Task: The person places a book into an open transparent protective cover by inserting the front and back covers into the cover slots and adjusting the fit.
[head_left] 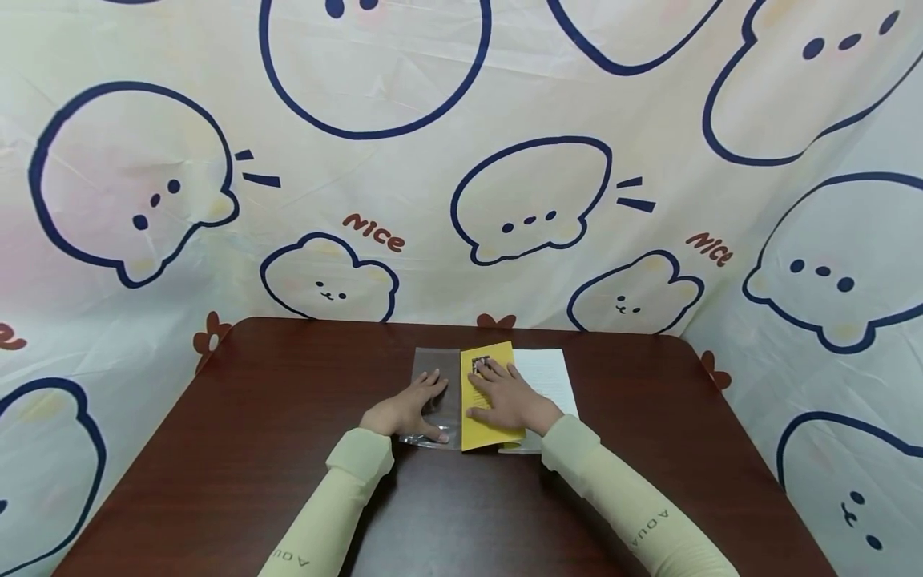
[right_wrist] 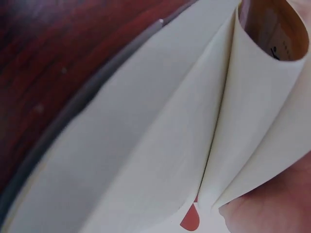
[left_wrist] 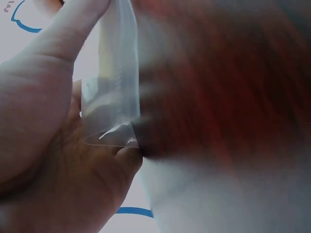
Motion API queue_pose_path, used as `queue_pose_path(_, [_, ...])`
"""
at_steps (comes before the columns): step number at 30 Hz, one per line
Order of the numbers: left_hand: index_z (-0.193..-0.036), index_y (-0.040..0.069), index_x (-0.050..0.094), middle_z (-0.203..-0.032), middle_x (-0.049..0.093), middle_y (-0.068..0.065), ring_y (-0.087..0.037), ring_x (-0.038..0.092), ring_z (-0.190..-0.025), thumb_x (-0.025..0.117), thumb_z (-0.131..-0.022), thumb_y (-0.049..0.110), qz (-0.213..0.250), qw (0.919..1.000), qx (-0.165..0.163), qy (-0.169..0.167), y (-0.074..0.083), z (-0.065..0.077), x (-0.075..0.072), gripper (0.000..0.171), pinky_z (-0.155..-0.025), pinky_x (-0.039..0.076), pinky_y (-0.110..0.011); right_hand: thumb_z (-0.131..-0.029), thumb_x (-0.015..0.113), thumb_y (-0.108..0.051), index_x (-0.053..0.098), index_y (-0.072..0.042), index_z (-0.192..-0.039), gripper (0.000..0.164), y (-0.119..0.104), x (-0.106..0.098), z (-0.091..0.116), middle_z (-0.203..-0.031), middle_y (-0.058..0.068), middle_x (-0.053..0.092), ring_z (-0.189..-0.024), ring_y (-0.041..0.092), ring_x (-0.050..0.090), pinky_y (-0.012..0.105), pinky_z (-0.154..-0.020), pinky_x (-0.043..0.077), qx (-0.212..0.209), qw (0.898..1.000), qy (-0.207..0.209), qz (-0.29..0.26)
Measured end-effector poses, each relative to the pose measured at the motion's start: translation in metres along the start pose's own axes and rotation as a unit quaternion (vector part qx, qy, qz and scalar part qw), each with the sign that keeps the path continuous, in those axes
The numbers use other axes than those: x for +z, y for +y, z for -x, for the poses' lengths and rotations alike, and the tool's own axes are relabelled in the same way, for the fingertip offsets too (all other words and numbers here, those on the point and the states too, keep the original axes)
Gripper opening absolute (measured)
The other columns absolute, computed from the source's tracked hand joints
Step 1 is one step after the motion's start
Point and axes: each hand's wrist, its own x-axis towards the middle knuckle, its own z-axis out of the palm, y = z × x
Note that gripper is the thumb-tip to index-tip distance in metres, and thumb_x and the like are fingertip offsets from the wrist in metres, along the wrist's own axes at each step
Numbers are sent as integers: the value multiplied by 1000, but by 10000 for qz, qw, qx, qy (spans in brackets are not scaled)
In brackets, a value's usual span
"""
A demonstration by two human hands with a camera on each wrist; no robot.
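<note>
A booklet with a yellow cover [head_left: 481, 434] and white pages [head_left: 546, 373] lies on the table, with a clear plastic book cover [head_left: 441, 358] spread to its left. My left hand [head_left: 405, 410] rests on the clear plastic, fingers extended and thumb near its front edge. Seen from the left wrist, a folded strip of clear plastic [left_wrist: 111, 109] lies beside the thumb. Fingers spread, my right hand [head_left: 508, 397] presses on the yellow cover. Bent white pages [right_wrist: 160, 141] fill the right wrist view, curling up near that hand; its fingertips are hidden there.
A dark brown wooden table [head_left: 252, 449] lies beneath everything. Behind and at the sides hangs a pale curtain [head_left: 418, 280] with cartoon bear outlines, meeting the table's back edge.
</note>
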Motion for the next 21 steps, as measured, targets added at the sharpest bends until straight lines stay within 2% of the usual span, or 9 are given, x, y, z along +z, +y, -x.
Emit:
queue_pose_path(11, [-159, 10, 35, -170, 17, -12, -35, 9, -157, 86, -82, 36, -73, 9998, -136, 105, 3, 0, 2, 96, -120, 27, -57, -104, 42, -58, 32, -12, -161, 74, -3, 10, -2, -169, 13, 18, -158, 34, 9, 60, -124, 10, 151, 9988, 435, 192])
queue_pose_path(21, [-160, 10, 34, -170, 15, -13, -34, 8, -158, 84, -85, 34, -30, 9999, -92, 84, 3, 1, 0, 93, -121, 26, -56, -104, 42, -59, 28, -9, -162, 77, -8, 14, -8, -169, 17, 15, -157, 36, 7, 60, -124, 8, 1051, 9910, 691, 456])
